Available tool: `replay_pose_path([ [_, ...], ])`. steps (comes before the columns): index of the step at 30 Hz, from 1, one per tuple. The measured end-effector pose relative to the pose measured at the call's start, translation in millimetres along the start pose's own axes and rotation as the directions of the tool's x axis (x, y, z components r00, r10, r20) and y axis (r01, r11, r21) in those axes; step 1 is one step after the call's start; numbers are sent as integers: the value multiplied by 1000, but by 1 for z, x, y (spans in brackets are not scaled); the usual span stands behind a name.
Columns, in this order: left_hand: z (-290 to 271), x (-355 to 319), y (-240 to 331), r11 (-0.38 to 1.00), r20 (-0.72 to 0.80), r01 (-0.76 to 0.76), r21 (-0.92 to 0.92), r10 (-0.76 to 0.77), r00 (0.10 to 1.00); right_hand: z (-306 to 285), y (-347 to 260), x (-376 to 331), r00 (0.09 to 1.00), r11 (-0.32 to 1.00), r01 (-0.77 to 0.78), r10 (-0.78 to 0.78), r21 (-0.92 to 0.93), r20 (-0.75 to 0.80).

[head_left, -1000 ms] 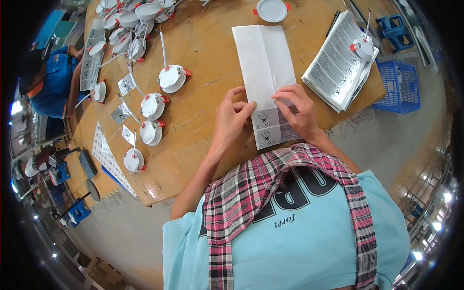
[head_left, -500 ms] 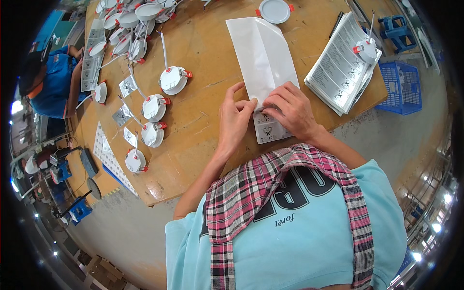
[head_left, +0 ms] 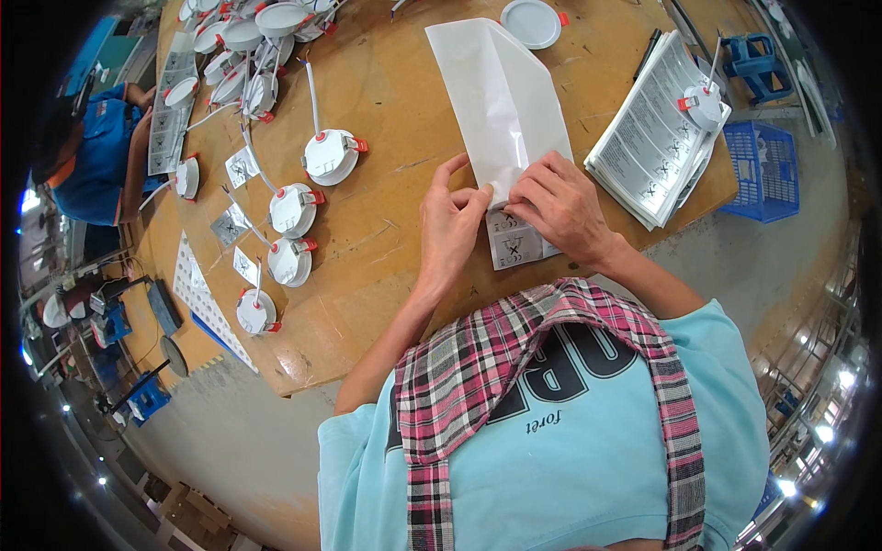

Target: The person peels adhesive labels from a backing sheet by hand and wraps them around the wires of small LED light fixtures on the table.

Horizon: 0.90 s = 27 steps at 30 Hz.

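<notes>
Label sheet [head_left: 503, 101] at the near side of the desk [head_left: 377, 230], held in both hands, with a long white far part, curved and creased lengthwise, and a grey printed near end. At the left edge of the paper, left hand [head_left: 450, 225], thumb and a finger pinched on it, index finger arched just beside. From the right, right hand [head_left: 559, 207], bent fingers gripping the same paper where white meets grey; thumb mostly hidden. Just beside the far end, a flat round lamp [head_left: 533, 24], face up. To the right, a thick stack of printed sheets [head_left: 643, 138], with a corded lamp [head_left: 706, 108] on top and a black pen [head_left: 648, 53] along the far left side. To the left, a slanting row of four lamps [head_left: 331, 158], backs up, with red clips and white cords, three small labels [head_left: 245, 264] at the cords. Farther off, a heaped pile of lamps [head_left: 241, 37] and a strip of labels [head_left: 170, 115], near a co-worker [head_left: 101, 156] in blue. Past the right edge of the desk, a blue basket [head_left: 763, 170] and a blue stool [head_left: 758, 69].
</notes>
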<state>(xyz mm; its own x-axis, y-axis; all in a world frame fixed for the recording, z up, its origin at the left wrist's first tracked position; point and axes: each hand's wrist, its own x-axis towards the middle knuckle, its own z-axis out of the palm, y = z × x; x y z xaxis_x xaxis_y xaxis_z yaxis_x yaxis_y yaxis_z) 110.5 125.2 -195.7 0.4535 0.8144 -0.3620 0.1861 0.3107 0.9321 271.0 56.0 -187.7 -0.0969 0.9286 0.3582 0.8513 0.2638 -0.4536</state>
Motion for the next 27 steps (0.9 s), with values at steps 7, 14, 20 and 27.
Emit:
replay_pose_path([
  [7, -1, 3, 3, 999, 43, 14, 38, -16, 999, 0, -1, 3, 1000, 1000, 9, -10, -13, -29],
  [14, 0, 3, 0, 1000, 44, -12, 4, 11, 999, -2, 0, 3, 999, 1000, 19, -18, -22, 36],
  [20, 1, 4, 6, 985, 3, -82, 155, 83, 997, -3, 6, 0, 992, 993, 120, -121, 21, 46],
  [27, 4, 1, 3, 803, -147, -130, 581, 261, 954, -45, 29, -7, 962, 311, -130, 271, 941, 43],
])
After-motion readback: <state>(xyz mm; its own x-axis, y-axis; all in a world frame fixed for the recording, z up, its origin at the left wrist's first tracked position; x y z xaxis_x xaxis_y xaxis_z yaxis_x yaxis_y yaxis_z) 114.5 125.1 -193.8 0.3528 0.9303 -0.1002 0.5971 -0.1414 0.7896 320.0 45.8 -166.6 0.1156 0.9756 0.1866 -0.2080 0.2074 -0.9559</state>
